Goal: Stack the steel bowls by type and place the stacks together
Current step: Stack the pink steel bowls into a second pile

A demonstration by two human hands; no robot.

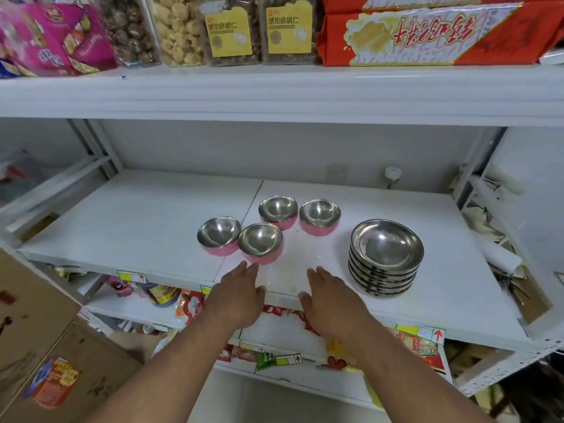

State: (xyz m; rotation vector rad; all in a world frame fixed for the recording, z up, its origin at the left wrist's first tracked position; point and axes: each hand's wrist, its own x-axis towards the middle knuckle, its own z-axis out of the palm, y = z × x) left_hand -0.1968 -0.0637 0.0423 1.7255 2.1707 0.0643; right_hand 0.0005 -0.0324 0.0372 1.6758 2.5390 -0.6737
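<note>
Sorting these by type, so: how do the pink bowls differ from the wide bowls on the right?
The pink bowls are small and deep with pink outsides; the wide bowls are broader, shallower and bare steel all over. The four pink bowls stand singly on the shelf; the wide bowls are already nested in one stack. Both kinds sit upright with shiny steel insides.

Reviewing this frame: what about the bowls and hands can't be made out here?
- Head view: the exact count in the stack of wide steel bowls; lower rims crowd together.
- Whether the front two pink-sided bowls touch; their rims overlap from this angle.
- Palms of the left hand and right hand, which face down.
- Print on the shelf-edge price tags: too small, blurred.
</note>
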